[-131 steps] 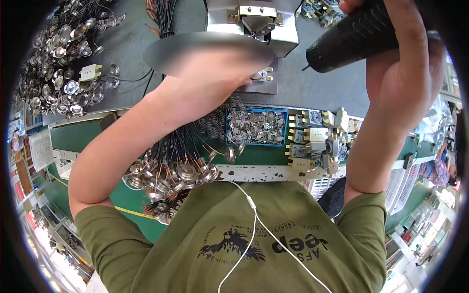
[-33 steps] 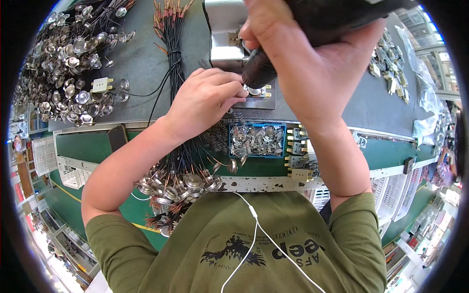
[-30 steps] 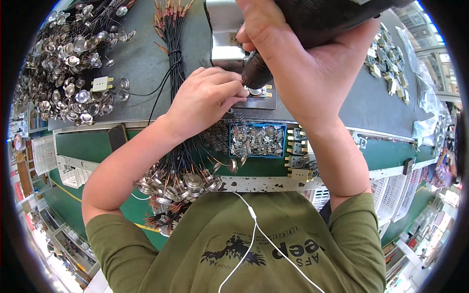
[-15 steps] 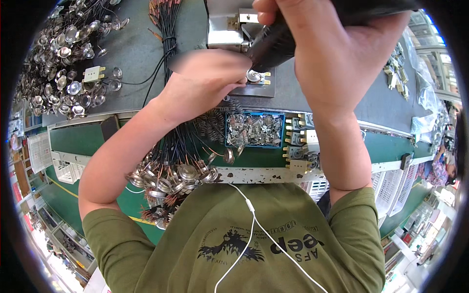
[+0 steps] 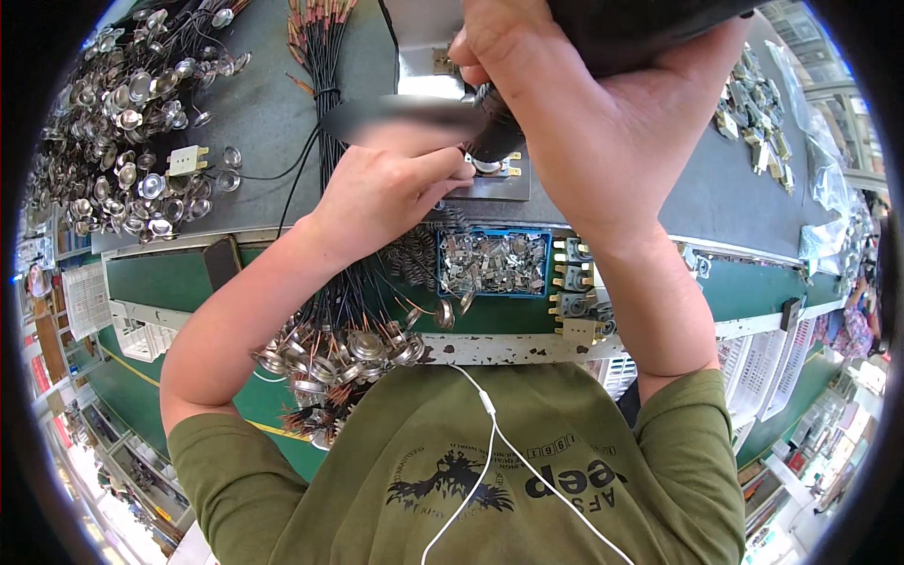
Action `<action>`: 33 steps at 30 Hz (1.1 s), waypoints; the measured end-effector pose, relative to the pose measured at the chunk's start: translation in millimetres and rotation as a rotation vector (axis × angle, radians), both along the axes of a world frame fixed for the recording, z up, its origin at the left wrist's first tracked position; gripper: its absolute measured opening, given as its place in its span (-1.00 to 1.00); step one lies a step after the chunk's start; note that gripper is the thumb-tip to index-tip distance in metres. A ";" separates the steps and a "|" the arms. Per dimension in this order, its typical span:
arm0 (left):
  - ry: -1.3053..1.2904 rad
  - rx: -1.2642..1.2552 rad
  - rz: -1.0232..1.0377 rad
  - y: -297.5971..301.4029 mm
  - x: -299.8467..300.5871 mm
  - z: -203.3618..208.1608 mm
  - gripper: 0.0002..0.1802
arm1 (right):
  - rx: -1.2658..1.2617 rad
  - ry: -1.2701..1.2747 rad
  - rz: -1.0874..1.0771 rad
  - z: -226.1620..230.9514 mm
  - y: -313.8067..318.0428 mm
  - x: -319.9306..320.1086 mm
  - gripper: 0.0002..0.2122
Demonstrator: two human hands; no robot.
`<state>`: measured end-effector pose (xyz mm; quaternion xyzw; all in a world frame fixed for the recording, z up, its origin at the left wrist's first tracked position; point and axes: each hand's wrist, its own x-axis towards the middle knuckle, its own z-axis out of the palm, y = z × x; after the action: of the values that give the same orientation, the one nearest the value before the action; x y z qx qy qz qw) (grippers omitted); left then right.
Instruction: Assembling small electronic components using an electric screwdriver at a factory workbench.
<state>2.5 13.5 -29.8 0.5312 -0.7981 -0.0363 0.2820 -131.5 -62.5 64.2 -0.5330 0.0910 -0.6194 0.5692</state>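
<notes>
My right hand (image 5: 598,141) is wrapped round a thick black tool (image 5: 650,38) that looks like an electric screwdriver. Its lower end comes down over a small part with brass tabs (image 5: 494,169), which sits on a metal fixture plate (image 5: 504,190). Close beside that part, my left hand (image 5: 381,193) is closed in a pinch at the plate's left side. Whatever lies between its fingertips is hidden, and a blurred patch covers part of the hand. The tool's tip is also out of sight behind the dark body.
A bundle of black wires (image 5: 320,56) passes beneath my left forearm to several round metal caps (image 5: 363,344). More wired caps (image 5: 141,122) heap at the left. A blue tray (image 5: 494,264) of small metal pieces, springs (image 5: 410,250) and switch-like blocks (image 5: 574,282) are nearer me; more blocks (image 5: 753,113) lie right.
My right hand has shifted left, and the black tool stands more upright over the part. My left fingers stay at the fixture. The whole view has moved slightly.
</notes>
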 end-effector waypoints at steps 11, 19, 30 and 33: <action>0.117 0.050 -0.006 -4.0 4.8 -4.4 -0.84 | -0.060 0.308 0.237 10.2 -18.1 -0.5 -0.38; 0.150 0.208 0.045 -1.8 1.4 16.0 -0.53 | -0.052 0.312 0.201 4.6 -14.8 -2.6 -0.64; -0.012 0.512 0.137 -9.9 -4.5 42.2 -0.72 | -0.061 0.436 0.182 10.4 -16.4 -5.1 -0.84; -0.019 0.564 0.137 -12.0 -2.8 40.3 -0.70 | -0.078 0.435 0.099 7.1 -15.2 -4.8 -0.83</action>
<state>-0.3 1.4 10.6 0.6418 -0.7212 -0.2327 0.1176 -136.3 -77.7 71.3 -0.6793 0.1614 -0.4642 0.5450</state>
